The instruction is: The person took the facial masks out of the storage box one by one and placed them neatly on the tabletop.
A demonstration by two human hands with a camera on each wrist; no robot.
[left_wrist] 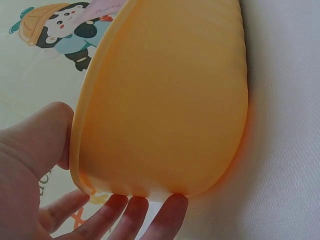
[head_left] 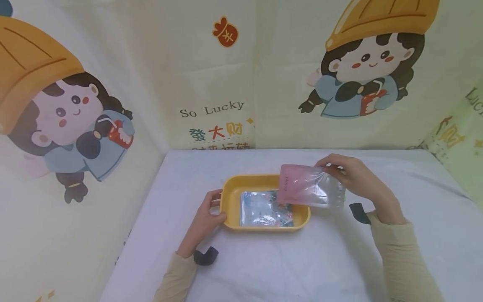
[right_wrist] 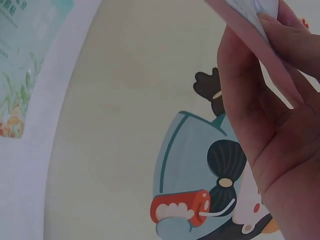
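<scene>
My left hand (head_left: 203,218) grips the left end of a yellow plastic tray (head_left: 229,197), thumb at the rim. In the left wrist view its fingers (left_wrist: 167,215) bend against the outside wall of the tray (left_wrist: 165,100). Inside the tray lies a shiny pale-blue packet (head_left: 260,212) with a floral print. My right hand (head_left: 352,174) pinches a flat pink and clear-silver packet (head_left: 302,184) by its right end, tilted over the tray's right side. The right wrist view shows this packet's pink edge (right_wrist: 250,40) between thumb and fingers.
A white cloth (head_left: 332,268) covers the table, which meets printed curtains (head_left: 279,84) at the back and sides. In the right wrist view, a pale green printed item (right_wrist: 30,65) shows at the left edge. Black straps (head_left: 206,256) sit at both wrists.
</scene>
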